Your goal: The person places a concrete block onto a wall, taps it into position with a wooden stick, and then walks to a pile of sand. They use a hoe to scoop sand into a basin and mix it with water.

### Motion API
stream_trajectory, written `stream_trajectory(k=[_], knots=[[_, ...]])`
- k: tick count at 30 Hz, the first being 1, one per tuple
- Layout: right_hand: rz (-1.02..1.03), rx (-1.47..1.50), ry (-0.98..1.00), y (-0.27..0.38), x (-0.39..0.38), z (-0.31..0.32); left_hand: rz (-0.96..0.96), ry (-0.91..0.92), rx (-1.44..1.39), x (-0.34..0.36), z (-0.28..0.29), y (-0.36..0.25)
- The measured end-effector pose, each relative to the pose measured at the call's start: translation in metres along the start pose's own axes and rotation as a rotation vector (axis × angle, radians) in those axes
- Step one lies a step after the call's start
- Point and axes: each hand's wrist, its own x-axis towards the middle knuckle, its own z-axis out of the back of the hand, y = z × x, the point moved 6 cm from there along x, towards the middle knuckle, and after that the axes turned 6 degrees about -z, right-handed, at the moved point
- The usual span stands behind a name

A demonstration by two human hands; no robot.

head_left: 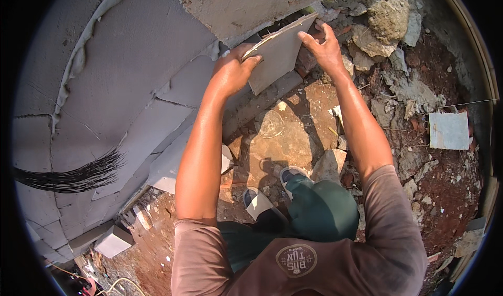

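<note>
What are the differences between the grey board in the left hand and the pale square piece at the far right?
The grey board is gripped by the left hand and held tilted, while the pale square piece lies on the rubble-strewn ground. In this view the board looks larger than the piece. The board is dull grey; the piece is bluish white. Both look flat, with fairly straight edges.

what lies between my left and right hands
The thin grey panel spans the stretch from the left hand to the right hand, as the head view shows.
</note>
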Motion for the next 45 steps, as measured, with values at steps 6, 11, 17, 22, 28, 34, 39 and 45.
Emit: stream_trajectory(k=[6,11,17,22,28,34,39,45], knots=[[0.129,0.033,-0.213,0.039,-0.013,0.0,0.101,-0.473,0.269,-0.027,0.009,-0.008],[0.206,-0.131,-0.223,0.046,-0.003,-0.012,0.009,-0.734,0.291,-0.037,0.007,-0.003],[0.29,-0.164,-0.281,0.039,0.005,-0.003,0.125,-0.766,0.093,-0.032,0.013,-0.001],[0.325,-0.281,-0.304,0.049,0.003,0.003,0.194,-0.623,0.267,-0.031,0.023,-0.013],[0.322,-0.43,-0.22,0.052,0.005,0.007,0.209,-0.583,0.287,-0.03,0.022,-0.016],[0.337,-0.521,-0.187,0.059,0.003,0.009,0.155,-0.676,0.368,-0.032,0.023,-0.021],[0.324,-0.543,-0.179,0.064,0.001,0.01,0.196,-0.578,0.196,-0.029,0.022,-0.013],[0.378,-0.438,-0.217,0.057,-0.013,0.022,0.207,-0.54,0.138,-0.042,0.011,-0.017]])
